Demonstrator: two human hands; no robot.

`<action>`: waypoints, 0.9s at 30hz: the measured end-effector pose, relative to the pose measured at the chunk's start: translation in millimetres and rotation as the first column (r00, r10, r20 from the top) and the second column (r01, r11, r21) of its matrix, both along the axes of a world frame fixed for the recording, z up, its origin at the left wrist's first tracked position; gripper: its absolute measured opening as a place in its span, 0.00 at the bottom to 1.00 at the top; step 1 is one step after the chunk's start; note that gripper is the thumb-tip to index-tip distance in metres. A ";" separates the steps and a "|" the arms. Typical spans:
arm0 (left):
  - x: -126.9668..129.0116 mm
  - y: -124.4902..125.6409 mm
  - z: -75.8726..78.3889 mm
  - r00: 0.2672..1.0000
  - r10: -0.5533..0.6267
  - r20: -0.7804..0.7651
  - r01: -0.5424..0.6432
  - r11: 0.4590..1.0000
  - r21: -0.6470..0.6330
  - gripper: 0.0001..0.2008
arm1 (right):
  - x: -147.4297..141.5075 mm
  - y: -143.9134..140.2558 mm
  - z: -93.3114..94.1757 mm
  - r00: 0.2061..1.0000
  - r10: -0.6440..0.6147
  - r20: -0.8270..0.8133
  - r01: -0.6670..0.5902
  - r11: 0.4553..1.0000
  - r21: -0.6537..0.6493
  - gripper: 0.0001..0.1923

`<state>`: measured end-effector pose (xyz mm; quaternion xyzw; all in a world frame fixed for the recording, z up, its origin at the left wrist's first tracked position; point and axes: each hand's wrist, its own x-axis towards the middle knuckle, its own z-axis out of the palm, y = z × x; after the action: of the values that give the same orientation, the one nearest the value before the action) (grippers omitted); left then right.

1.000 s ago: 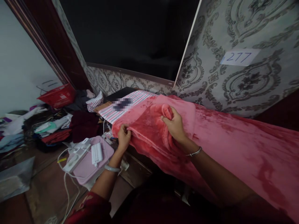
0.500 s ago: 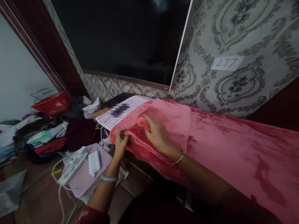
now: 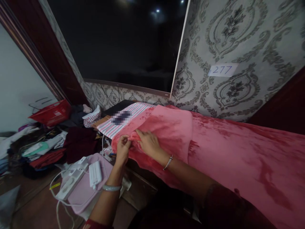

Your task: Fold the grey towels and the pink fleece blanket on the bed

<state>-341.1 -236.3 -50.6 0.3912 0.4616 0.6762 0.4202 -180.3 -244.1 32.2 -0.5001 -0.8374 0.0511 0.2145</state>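
Note:
A pink plush blanket (image 3: 221, 159) with red markings lies along the long surface, one part folded over near its left end. My left hand (image 3: 123, 148) pinches the near edge of that folded part. Just right of it, my right hand (image 3: 149, 142) is closed on a gathered bit of the same cloth, its fingertips close to the left ones. A striped white, pink and grey cloth (image 3: 107, 128) with a blurred dark patch sticks out beyond the blanket's left end.
Behind stands a large dark TV (image 3: 124, 44). On the left are heaped clothes (image 3: 79, 140) and a red basket (image 3: 53, 113). Below my left hand, a pink box lid (image 3: 83, 194) carries a white power strip (image 3: 72, 181) and a white power bank (image 3: 95, 174) with trailing cables.
My right hand has moved left and down toward my left hand, bringing the blanket fold it grips. The left hand keeps its place at the edge. The view has shifted slightly.

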 end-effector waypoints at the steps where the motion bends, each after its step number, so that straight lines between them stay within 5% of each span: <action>1: 1.9 -0.2 3.0 1.000 -0.001 0.019 0.001 1.000 0.019 0.19 | -2.8 -2.4 -3.6 1.000 0.018 0.003 -0.018 1.000 -0.013 0.26; 7: 15.7 4.3 31.1 0.998 -0.020 -0.062 0.026 0.995 0.098 0.15 | -7.6 -8.6 -13.1 0.997 -0.073 0.006 0.072 0.997 0.041 0.47; 11: 26.1 9.0 48.5 0.991 -0.084 -0.102 0.101 0.978 0.180 0.14 | 2.4 -0.9 -3.9 0.991 -0.126 -0.047 0.129 0.988 0.082 0.37; 15: 27.9 14.4 51.5 0.963 -0.169 -0.212 0.224 0.936 0.271 0.17 | 36.2 9.1 19.8 0.978 0.020 -0.205 0.015 0.986 0.163 0.35; 18: 29.6 28.3 46.8 0.878 -0.166 -0.449 0.324 0.897 0.301 0.32 | 75.1 8.2 46.7 0.933 0.143 -0.331 -0.056 0.964 0.259 0.38; 22: 44.2 58.3 43.3 0.670 -0.059 -0.740 0.407 0.863 0.300 0.50 | 137.4 -21.7 92.2 0.898 0.201 -0.392 -0.067 0.942 0.330 0.34; 27: 65.0 62.6 51.3 0.532 -0.015 -0.847 0.504 0.809 0.302 0.55 | 218.4 -95.2 129.7 0.896 0.109 -0.431 0.024 0.956 0.292 0.26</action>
<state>-276.1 -173.7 0.6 0.8198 0.3361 0.4421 0.1396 38.1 -339.2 161.9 -0.4196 -0.7760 0.0448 0.4687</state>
